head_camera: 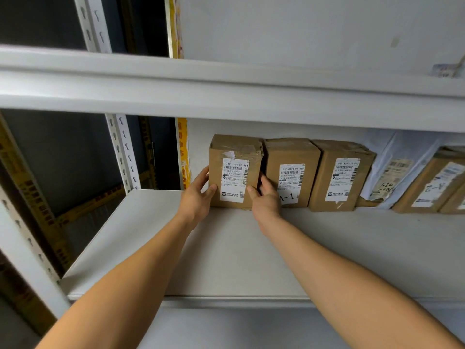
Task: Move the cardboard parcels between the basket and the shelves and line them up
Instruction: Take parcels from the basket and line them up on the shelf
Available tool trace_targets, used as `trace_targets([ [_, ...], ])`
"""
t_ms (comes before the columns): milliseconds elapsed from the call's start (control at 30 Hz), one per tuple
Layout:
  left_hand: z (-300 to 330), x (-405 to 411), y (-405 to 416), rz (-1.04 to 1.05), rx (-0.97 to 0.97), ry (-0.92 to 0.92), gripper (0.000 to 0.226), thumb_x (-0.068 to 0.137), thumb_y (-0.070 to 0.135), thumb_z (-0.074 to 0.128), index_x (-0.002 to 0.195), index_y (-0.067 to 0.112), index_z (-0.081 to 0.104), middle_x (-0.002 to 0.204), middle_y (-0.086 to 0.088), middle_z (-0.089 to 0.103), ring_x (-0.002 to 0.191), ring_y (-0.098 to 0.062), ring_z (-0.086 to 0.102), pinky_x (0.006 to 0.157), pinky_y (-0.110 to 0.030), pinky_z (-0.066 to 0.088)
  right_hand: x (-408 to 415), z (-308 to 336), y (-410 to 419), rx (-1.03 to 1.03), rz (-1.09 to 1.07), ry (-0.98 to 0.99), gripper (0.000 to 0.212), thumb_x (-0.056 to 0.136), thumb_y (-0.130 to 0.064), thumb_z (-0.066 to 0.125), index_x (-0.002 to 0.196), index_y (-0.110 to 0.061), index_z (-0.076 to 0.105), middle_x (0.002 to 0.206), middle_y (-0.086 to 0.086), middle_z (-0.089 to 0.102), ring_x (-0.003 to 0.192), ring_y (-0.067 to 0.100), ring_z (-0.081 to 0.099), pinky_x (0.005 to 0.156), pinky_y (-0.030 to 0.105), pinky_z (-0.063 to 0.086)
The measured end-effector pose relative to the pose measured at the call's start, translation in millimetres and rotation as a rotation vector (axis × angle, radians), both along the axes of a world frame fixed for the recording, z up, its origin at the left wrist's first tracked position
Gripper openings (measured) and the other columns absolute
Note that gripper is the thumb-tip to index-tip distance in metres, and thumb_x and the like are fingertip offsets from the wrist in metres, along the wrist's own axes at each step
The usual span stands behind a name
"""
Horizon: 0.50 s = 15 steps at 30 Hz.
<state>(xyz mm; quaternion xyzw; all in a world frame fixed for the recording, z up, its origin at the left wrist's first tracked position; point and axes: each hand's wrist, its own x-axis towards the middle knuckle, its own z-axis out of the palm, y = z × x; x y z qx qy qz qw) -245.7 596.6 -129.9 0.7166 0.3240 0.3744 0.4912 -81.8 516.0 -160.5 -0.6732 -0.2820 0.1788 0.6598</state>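
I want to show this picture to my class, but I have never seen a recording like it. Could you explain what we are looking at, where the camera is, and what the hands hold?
There is no machine here. A person wears a camera on the head, so you see their own bare arms reaching forward. The left hand and right hand grip the sides of the leftmost cardboard box on a white metal shelf. To its right stand two more labelled boxes in a row, then a white plastic mailer and further boxes at the picture's edge.

five cardboard parcels point(235, 172), one white plastic mailer point(395, 167), two hands point(197, 197).
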Motion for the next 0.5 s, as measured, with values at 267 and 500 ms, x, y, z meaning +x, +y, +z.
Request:
trace_targets([
  [267,-7,-10,-16,0.185,-0.009,0.239,0.048,0.106,0.033,0.057,0.151,0.014,0.052,0.144,-0.008,0.063,0.13,-0.031,0.061,0.11,-0.047,0.051,3,7,-42,-0.118,0.039,-0.178,0.037,0.104,-0.021,0.065,0.14,-0.023,0.066,0.133,-0.001,0.069,0.113,0.007,0.065,0.094,0.018,0.05],
  [500,3,-7,-82,0.137,0.184,0.331,0.035,0.105,0.031,0.059,0.133,0.015,0.071,0.132,-0.006,0.072,0.121,-0.024,0.068,0.105,-0.033,0.05,21,20,-110,-0.203,0.127,-0.384,0.018,0.1,-0.021,0.069,0.115,-0.03,0.076,0.112,-0.004,0.077,0.105,0.011,0.071,0.102,0.036,0.056],
])
